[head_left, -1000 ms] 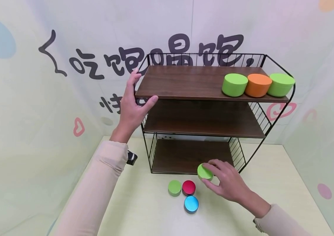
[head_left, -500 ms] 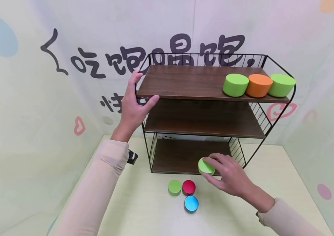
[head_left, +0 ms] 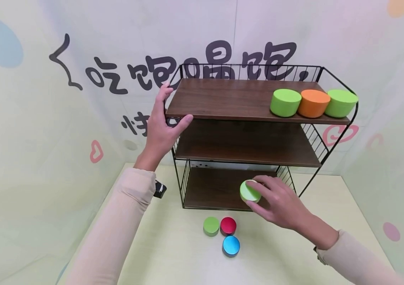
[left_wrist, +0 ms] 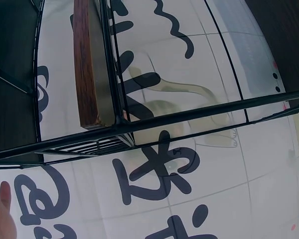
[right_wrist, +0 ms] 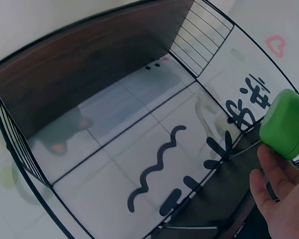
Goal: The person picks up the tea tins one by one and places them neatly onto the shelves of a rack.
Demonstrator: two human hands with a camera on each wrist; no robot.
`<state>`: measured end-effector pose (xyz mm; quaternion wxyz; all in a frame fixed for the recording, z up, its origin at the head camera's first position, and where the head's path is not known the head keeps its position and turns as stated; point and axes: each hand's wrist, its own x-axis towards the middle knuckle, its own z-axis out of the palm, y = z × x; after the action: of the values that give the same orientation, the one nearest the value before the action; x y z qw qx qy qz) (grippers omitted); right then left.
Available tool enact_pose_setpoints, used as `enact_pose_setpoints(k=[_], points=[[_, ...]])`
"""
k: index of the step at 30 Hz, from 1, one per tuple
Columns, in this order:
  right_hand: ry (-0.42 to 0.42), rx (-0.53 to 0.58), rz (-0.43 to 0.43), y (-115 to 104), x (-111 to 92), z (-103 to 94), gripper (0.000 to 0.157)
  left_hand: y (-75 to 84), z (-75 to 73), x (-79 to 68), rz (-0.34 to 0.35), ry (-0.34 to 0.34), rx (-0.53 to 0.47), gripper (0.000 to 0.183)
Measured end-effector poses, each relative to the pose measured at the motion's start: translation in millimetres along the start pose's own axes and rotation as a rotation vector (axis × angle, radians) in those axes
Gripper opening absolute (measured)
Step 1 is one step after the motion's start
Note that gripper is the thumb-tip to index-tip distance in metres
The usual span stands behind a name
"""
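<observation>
My right hand [head_left: 281, 200] grips a small round light-green canister [head_left: 250, 191] between thumb and fingers, in front of the lowest board of a black wire shelf rack [head_left: 237, 148]. In the right wrist view the green canister's side shows at the right edge, over my fingertips [right_wrist: 274, 169]. With my left hand [head_left: 161, 126] I hold the rack's upper left side, thumb along the top board's front edge. Only a bit of that hand shows in the left wrist view. A green canister [head_left: 211, 226], a red canister [head_left: 228, 225] and a blue canister [head_left: 231, 245] stand on the table.
On the top board, towards its right end, sit a green canister [head_left: 285, 103], an orange canister [head_left: 313, 103] and another green canister [head_left: 341, 103] in a row. Behind the rack hangs a pale printed backdrop [head_left: 202, 31]. The table [head_left: 166, 245] is light-coloured.
My right hand has lifted the light-green canister up and forward from near the table's front items to before the lowest board. My left hand keeps its place on the rack.
</observation>
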<state>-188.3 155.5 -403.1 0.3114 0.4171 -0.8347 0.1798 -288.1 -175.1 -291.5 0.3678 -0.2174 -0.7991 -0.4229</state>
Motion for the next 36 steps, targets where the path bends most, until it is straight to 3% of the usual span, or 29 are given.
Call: enact_pose_setpoints(k=[14,36], points=[[0.018,-0.035,-0.075,4,41,-35.1,0.057,1.0,-1.6,-0.3,-0.026,-0.008,-0.009,0.072],[0.146,-0.112,-0.240,4,103,-85.9,0.046,1.6,-1.0,-0.6,-0.021,-0.003,-0.009,0.072]])
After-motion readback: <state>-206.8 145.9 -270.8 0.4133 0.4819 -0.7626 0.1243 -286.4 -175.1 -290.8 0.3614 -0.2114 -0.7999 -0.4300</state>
